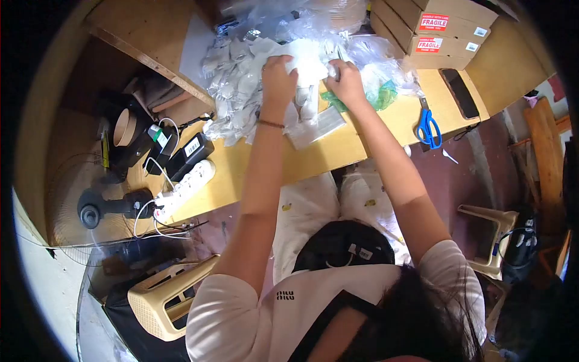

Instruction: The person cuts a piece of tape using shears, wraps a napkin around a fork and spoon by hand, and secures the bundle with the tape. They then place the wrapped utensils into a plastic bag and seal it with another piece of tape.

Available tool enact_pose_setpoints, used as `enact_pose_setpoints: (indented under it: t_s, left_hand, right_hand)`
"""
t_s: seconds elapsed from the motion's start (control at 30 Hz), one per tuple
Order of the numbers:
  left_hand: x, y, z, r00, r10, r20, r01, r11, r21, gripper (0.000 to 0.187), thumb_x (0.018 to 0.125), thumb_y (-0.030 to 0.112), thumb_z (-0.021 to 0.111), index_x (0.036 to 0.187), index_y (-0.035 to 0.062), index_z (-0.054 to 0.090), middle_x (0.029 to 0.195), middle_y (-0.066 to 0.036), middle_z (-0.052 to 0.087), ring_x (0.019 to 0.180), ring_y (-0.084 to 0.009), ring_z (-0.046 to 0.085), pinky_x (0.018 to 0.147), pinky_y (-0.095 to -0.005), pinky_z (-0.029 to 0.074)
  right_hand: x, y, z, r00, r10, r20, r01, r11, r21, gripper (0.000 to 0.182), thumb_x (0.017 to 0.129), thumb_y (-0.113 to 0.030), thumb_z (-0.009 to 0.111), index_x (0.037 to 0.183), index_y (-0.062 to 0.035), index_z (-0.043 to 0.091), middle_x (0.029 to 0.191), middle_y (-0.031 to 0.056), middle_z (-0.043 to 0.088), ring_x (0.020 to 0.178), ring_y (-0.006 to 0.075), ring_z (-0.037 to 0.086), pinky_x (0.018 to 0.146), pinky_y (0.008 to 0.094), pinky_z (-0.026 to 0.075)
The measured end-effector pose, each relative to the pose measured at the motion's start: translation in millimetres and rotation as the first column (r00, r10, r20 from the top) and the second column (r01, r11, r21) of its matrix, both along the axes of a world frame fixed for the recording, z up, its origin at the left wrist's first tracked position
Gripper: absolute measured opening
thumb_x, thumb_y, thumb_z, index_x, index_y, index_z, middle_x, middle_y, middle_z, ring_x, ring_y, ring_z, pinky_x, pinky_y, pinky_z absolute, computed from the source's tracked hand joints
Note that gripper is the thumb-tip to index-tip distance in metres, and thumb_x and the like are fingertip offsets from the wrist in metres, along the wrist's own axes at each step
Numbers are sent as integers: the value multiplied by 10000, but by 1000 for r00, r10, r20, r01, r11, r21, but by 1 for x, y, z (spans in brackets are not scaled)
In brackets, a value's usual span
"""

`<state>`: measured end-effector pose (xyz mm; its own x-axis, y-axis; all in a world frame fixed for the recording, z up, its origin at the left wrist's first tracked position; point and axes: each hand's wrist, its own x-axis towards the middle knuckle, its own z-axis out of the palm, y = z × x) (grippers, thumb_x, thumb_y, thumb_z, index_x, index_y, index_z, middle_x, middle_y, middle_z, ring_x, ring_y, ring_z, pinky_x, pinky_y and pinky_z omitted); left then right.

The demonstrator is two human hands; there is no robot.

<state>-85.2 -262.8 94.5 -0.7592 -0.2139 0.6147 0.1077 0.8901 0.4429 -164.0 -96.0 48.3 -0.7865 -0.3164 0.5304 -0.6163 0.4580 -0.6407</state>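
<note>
A heap of clear plastic packets with whitish contents (pixel 232 84) lies on the wooden desk (pixel 241 172). My left hand (pixel 278 79) is over its right part, with fingers curled at the edge of a glaring white item (pixel 309 60). The glare hides what that item is. At its other side, my right hand (pixel 345 82) has its thumb and fingers drawn together; what they pinch is too bright to make out. Below the hands lies a flat clear plastic bag (pixel 319 128). Green plastic (pixel 385 95) shows beside my right wrist.
Blue-handled scissors (pixel 428 128) and a phone (pixel 459 93) lie on the right, below stacked cardboard boxes (pixel 440 45). On the left are a white power strip (pixel 187 188), cables and a small fan (pixel 90 214). Plastic stools (pixel 166 298) stand on the floor.
</note>
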Motion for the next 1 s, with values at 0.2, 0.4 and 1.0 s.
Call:
enact_pose_setpoints:
  t_s: [0.2,0.4,1.0]
  left_hand:
    - [-4,-5,-5,985,107,136,-96,992,-84,414,743,184,701,1089,-10,581,1097,-207,584,1023,-344,554,879,-413,440]
    - [-1,4,9,924,299,238,-266,950,-161,337,775,239,645,1079,92,637,976,-158,659,900,-333,627,795,-404,493]
    - [21,11,24,991,110,-77,-104,991,82,175,774,145,623,906,32,646,887,-160,662,816,-310,639,723,-379,499]
  right_hand:
    - [-8,13,-4,979,63,195,-3,955,-297,503,673,-50,733,1147,-85,569,836,33,582,656,132,524,627,261,459]
    - [-9,17,0,934,233,271,-86,882,-462,385,718,-24,671,1091,-97,608,841,25,645,674,76,532,661,225,441]
    - [-14,1,25,964,-252,84,201,900,387,216,721,-188,676,832,-3,673,861,203,663,822,351,658,732,416,533]
